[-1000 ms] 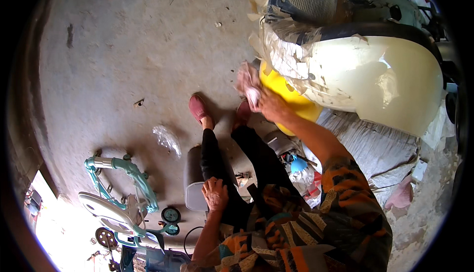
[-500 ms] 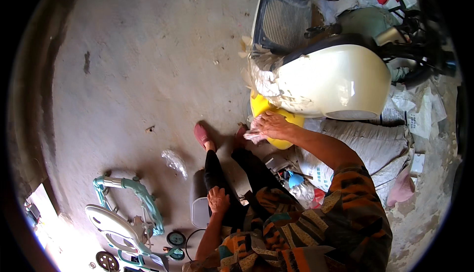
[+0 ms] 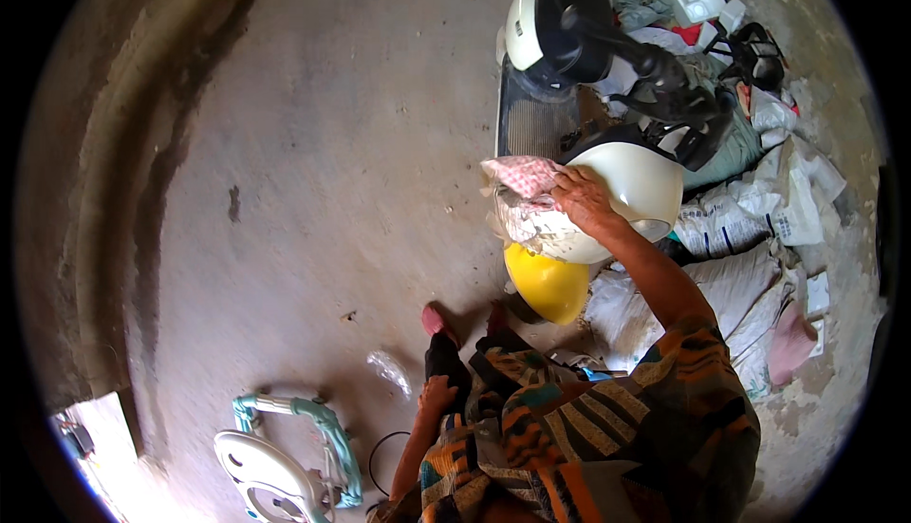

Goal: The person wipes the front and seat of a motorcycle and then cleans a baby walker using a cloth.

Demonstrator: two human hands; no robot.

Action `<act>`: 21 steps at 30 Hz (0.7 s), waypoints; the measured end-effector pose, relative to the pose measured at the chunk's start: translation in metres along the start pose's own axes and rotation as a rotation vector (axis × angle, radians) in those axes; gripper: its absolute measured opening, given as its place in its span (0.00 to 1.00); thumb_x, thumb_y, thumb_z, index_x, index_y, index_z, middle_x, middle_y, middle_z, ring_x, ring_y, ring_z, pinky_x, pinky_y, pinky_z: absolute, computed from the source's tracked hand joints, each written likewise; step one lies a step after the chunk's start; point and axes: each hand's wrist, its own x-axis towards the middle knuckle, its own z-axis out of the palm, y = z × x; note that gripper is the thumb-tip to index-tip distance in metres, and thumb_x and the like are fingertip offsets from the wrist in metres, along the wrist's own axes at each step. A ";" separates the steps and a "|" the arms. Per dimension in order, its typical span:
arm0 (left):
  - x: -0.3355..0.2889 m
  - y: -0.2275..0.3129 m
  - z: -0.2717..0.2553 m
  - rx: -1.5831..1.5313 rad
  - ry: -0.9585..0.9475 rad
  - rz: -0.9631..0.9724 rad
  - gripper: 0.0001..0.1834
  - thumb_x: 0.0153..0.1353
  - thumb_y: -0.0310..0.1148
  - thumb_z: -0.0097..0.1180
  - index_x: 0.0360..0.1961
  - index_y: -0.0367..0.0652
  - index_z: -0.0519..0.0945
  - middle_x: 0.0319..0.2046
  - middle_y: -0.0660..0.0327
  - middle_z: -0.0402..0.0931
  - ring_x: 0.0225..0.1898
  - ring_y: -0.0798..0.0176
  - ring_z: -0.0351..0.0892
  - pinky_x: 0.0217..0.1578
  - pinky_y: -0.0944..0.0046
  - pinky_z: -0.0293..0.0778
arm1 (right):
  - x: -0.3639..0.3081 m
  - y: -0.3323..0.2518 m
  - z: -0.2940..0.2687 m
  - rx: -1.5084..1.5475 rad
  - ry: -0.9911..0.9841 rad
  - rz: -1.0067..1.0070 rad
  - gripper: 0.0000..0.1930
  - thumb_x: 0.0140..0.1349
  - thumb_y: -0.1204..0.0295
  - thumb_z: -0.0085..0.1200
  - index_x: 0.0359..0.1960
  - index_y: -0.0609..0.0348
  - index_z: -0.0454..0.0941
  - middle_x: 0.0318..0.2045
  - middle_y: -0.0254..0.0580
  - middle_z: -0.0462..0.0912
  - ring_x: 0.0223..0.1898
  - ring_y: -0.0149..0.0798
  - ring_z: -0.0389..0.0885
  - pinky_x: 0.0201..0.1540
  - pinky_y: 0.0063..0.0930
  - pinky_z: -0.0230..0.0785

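My right hand is closed on a pink-and-white checked cloth. Hand and cloth are at the cream front panel of what looks like a scooter, whose left part has a peeling, dirty surface. Just below that panel is a rounded yellow front cover. My left hand lies on my dark-trousered leg with its fingers laid out, holding nothing.
Beyond the panel are the scooter's ribbed footboard, black handlebar and black-and-cream seat. Stuffed sacks line the right side. A teal-and-white wheeled frame stands lower left, near a crumpled clear plastic bag.
My right hand has carried the cloth from the yellow cover up to the cream panel. My view has shifted, bringing the scooter's seat further in. My left hand stays on my leg.
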 end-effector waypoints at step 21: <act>0.080 0.026 -0.193 0.116 0.063 0.170 0.19 0.59 0.38 0.56 0.49 0.42 0.75 0.44 0.47 0.77 0.46 0.43 0.76 0.44 0.48 0.73 | 0.030 -0.030 0.111 -0.025 -0.288 0.084 0.20 0.61 0.59 0.41 0.39 0.59 0.83 0.38 0.55 0.81 0.47 0.58 0.76 0.61 0.67 0.43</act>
